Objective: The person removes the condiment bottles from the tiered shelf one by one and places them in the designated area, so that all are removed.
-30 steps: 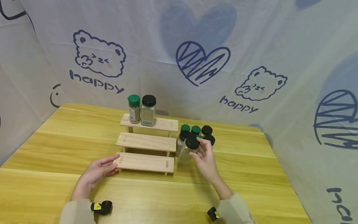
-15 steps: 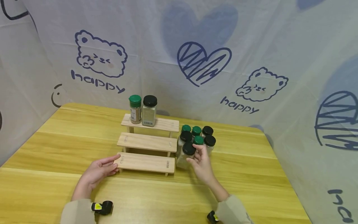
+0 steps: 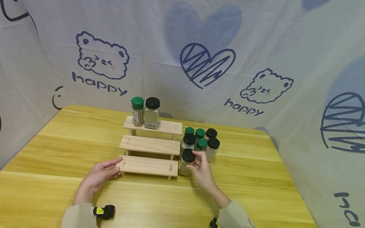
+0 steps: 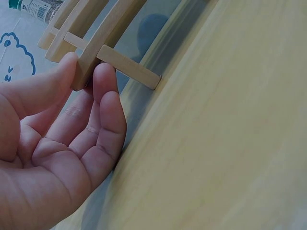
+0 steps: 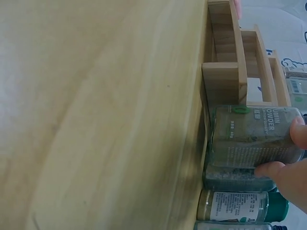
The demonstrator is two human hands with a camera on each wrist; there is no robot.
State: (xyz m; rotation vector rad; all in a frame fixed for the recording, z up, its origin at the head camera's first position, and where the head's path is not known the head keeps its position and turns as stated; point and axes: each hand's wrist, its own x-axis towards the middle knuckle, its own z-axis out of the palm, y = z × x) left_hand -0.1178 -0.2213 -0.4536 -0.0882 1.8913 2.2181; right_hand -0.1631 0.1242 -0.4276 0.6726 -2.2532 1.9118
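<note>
A light wooden three-step rack [image 3: 149,144] stands on the table. My left hand [image 3: 98,175] pinches the left end of its lowest step; in the left wrist view the thumb lies on one side of the board [image 4: 82,76] and the curled fingers on the other. At the rack's right end, my right hand [image 3: 203,172] holds a square clear jar [image 3: 184,167] with a black lid, upright beside the lowest step. The right wrist view shows the jar's label [image 5: 268,125] with "powder" on it, and the fingertips near its upper part.
Behind the held jar stand several spice jars, among them a green-lidded one [image 3: 201,144] and a black-lidded one [image 3: 212,148]. On the top step are a green-lidded jar [image 3: 137,114] and a black-lidded jar [image 3: 151,117]. A printed curtain [image 3: 159,69] hangs behind the table.
My right hand has moved the black-lidded jar left and nearer to me, away from the other jars to beside the lowest step. The left hand stays on the rack.
</note>
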